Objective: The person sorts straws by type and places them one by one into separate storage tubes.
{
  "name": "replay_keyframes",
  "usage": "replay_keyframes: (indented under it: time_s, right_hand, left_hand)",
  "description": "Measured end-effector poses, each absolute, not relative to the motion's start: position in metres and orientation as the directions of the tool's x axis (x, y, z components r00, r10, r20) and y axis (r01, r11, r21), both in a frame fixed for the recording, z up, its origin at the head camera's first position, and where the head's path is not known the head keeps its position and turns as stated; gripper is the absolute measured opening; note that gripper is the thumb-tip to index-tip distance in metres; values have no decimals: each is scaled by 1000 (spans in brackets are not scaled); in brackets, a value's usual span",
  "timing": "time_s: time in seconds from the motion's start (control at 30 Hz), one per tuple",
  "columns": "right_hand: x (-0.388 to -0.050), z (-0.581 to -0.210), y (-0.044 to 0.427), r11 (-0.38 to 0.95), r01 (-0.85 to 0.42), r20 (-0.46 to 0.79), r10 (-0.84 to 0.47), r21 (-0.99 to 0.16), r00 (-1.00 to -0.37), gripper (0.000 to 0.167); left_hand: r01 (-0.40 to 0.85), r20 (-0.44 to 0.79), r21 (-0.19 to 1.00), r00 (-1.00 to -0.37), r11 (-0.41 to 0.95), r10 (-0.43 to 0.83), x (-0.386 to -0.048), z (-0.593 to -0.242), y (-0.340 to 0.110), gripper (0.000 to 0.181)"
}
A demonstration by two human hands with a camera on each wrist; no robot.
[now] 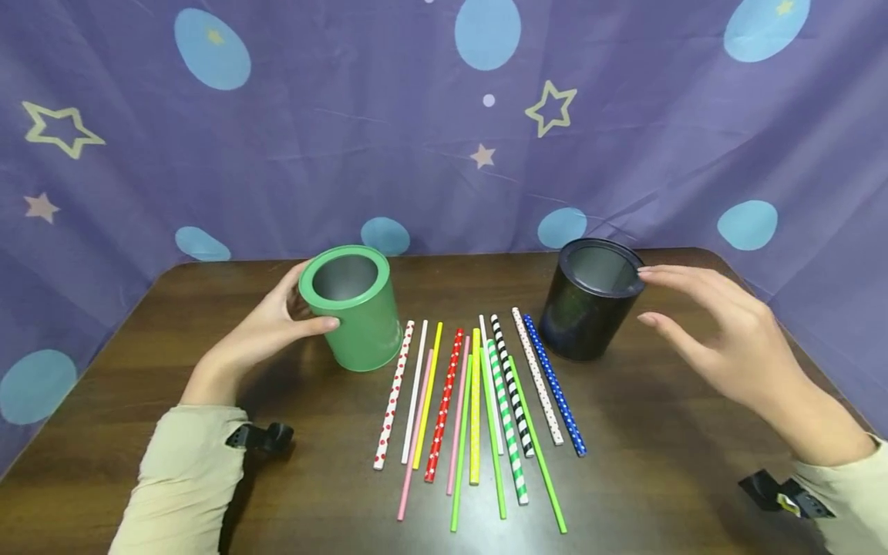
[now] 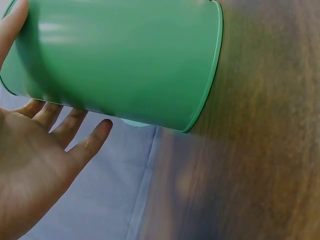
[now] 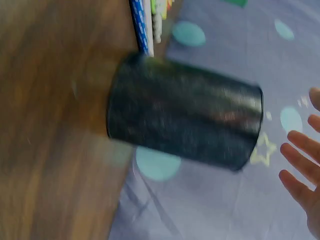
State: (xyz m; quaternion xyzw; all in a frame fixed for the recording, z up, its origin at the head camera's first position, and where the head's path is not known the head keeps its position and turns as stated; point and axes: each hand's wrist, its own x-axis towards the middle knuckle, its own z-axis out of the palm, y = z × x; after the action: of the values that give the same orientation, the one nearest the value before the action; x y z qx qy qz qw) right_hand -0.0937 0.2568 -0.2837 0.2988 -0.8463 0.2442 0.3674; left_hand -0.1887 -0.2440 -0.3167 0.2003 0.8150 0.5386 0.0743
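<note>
A green can [image 1: 364, 331] with an open top stands upright at the left of the table. My left hand [image 1: 270, 324] holds it from its left side, thumb on the near side and fingers round the far side. The left wrist view shows the green can [image 2: 120, 60] between that thumb and the fingers [image 2: 90, 142]. At the right stands a black open-topped can [image 1: 583, 324]. Beside its rim my right hand [image 1: 735, 339] is spread, thumb and fingers apart, holding nothing. In the right wrist view a gap shows between the black can [image 3: 185, 110] and the fingers [image 3: 300, 160].
Between the cans lies a loose row of patterned straws, among them a red one [image 1: 444, 405] and a blue one [image 1: 555, 385]. Thin plain sticks, such as a green one [image 1: 537, 443], lie among them. Behind the brown table [image 1: 333, 493] hangs a purple curtain [image 1: 416, 177].
</note>
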Motion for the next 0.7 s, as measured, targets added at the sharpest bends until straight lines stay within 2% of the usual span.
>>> replay_keyframes:
  time_s: [0.07, 0.17, 0.2, 0.3, 0.4, 0.43, 0.57, 0.7]
  right_hand:
    - [-91, -285, 248, 677, -705, 776, -323, -211, -542, 59]
    - [-88, -291, 238, 644, -719, 767, -313, -262, -560, 57]
    - [-86, -294, 236, 630, -720, 760, -305, -290, -574, 49]
    - [-83, -302, 229, 597, -700, 713, -284, -392, -641, 32]
    - [-80, -309, 222, 576, -644, 635, -259, -504, -728, 46]
    - [-80, -311, 219, 571, -616, 601, -249, -542, -759, 45]
    - [-77, -319, 212, 537, -479, 448, -198, -694, -872, 30]
    - [-77, -327, 208, 493, -362, 324, -164, -791, -932, 23]
  left_hand:
    - [254, 103, 901, -912, 351, 397, -189, -316, -244, 86]
    - [258, 105, 895, -915, 364, 390, -189, -317, -244, 86]
    - [256, 103, 896, -915, 364, 391, -189, -317, -244, 86]
    - [248, 98, 902, -915, 354, 392, -190, -320, -244, 86]
    - [239, 95, 911, -915, 336, 392, -191, -322, -244, 86]
    - [237, 95, 913, -915, 331, 393, -191, -322, -244, 86]
    - [228, 89, 920, -913, 318, 397, -192, -322, -244, 86]
    - [225, 83, 920, -912, 321, 402, -191, -320, -245, 87]
